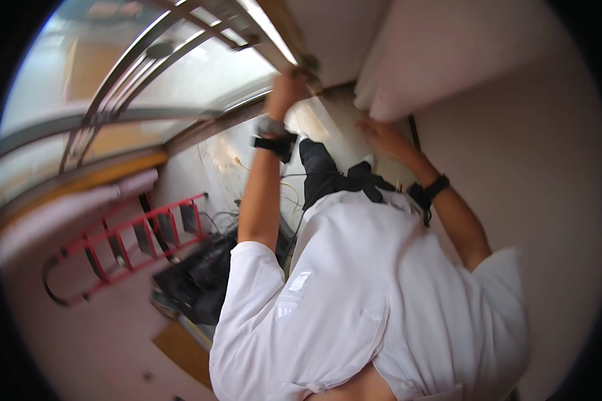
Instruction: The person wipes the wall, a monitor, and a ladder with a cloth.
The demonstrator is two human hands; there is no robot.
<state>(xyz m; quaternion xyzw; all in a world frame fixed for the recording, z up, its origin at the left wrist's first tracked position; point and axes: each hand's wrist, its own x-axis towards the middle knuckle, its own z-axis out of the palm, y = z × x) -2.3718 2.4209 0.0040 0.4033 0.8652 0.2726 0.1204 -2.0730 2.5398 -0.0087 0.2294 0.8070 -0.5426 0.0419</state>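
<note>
My left hand [287, 90] is raised at the top centre, blurred, beside the lower end of a metal window frame [263, 37]. Whether it grips the frame is unclear. Farther right, my right hand [381, 138] is at the lower edge of a pale hanging sheet or curtain [406, 65]. Blur hides whether its fingers hold that edge. Dark bands with small black devices are strapped on both wrists.
A red stepladder [140, 240] with dark steps is at the left, near a cluttered heap of black equipment [205, 275] and loose cables [291, 193]. Glass windows [180, 75] fill the upper left. A pale wall [521, 175] stands on the right.
</note>
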